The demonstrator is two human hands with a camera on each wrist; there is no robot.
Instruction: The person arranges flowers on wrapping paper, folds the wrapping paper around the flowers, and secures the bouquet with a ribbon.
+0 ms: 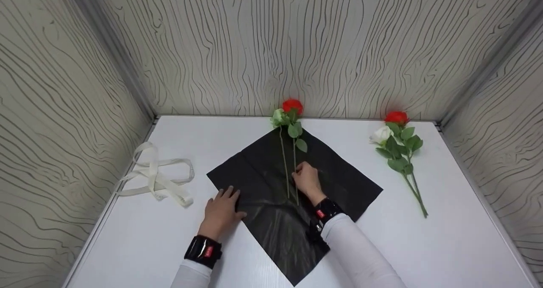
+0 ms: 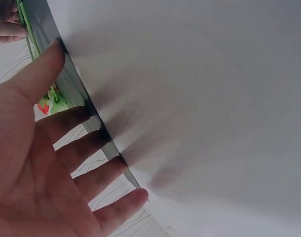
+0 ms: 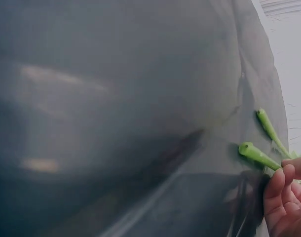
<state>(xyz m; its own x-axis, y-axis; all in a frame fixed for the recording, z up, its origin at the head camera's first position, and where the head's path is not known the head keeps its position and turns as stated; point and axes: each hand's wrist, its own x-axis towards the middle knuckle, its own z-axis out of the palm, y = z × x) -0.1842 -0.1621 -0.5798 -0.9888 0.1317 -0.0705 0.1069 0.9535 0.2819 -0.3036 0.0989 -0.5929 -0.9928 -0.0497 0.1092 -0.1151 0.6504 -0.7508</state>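
A black sheet of wrapping paper [image 1: 263, 173] lies cornerwise on the white table. On its upper part are a red rose [image 1: 292, 106] and a pale greenish-white rose [image 1: 278, 117], stems side by side pointing toward the person. My right hand [image 1: 307, 181] pinches the red rose's stem between thumb and fingers; in the right wrist view the cut stem end [image 3: 256, 155] sticks out past the fingertips. With fingers spread, my left hand [image 1: 221, 211] rests at the paper's left edge, fingertips [image 2: 113, 168] along that edge.
At the right lie another red rose [image 1: 396, 118] and a white rose [image 1: 381, 135] with leafy stems. A loosely looped cream ribbon [image 1: 153, 175] is on the left of the table [image 1: 140, 237]. Wood-patterned panels [image 1: 263, 46] enclose the back and both sides.
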